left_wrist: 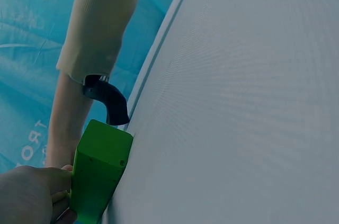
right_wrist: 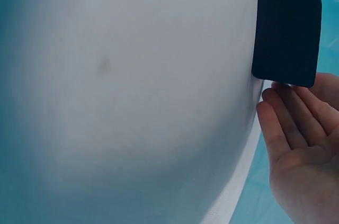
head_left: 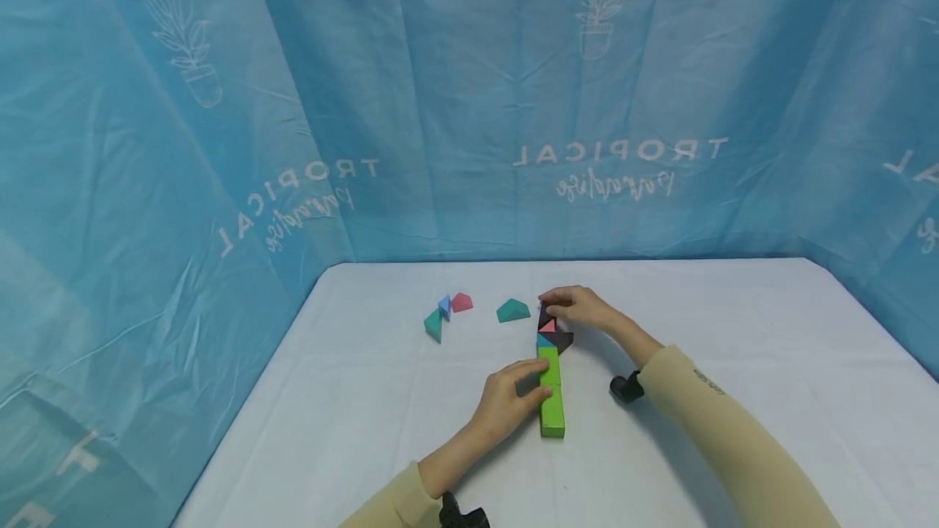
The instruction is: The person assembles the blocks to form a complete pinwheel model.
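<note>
Two green blocks, a farther one (head_left: 553,373) and a nearer one (head_left: 553,415), lie end to end in a line on the table. My left hand (head_left: 504,403) touches their left side with index finger and thumb. Beyond them sit a small blue triangle (head_left: 544,341), a black block with a slanted side (head_left: 562,341) and a pink triangle (head_left: 548,327). At the row's far end my right hand (head_left: 583,305) pinches another black block (head_left: 544,319) between index finger and thumb. The right wrist view shows fingers beside a black face (right_wrist: 288,36); the thumb's contact is hidden there.
Left of the row's far end lies a teal block (head_left: 513,310). Farther left are a red block (head_left: 461,302), a blue piece (head_left: 445,307) and another teal piece (head_left: 434,325). A white cloth (head_left: 330,430) covers the table, with blue curtains (head_left: 469,104) around it.
</note>
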`<state>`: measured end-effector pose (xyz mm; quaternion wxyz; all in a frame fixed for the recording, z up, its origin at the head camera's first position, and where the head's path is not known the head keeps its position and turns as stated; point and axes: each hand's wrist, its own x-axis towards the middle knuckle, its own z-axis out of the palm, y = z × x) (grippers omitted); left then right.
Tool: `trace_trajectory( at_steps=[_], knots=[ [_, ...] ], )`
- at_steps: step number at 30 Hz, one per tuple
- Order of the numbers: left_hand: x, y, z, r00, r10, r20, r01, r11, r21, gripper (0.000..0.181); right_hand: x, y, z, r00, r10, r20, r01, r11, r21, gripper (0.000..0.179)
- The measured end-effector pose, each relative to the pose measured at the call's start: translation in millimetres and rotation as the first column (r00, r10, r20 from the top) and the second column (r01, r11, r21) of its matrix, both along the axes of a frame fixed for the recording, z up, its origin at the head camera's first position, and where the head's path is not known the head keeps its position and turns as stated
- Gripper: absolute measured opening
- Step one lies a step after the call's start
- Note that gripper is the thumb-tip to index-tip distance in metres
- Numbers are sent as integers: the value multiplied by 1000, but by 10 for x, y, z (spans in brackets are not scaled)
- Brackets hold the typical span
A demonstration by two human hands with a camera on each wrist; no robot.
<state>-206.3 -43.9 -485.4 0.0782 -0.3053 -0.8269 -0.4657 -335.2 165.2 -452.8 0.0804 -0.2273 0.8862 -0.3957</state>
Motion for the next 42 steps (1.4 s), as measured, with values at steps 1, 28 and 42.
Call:
trace_trajectory(
  at_steps=[1,28,42],
  knots=[
    [3,-2,0,1000,1,-1,-1,1000,-1,38,17,-8,4,1000,-4,9,4,1000,0,34],
    [-13,-11,37,1000,-5,15,5,1000,5,39,996,-43,180,981,6,196,85,887,-454,62],
    [10,-24,23,1000,-14,8,14,1000,5,40,1301,-92,-170,1000,-20,-17,11,906,-424,55]
  ],
)
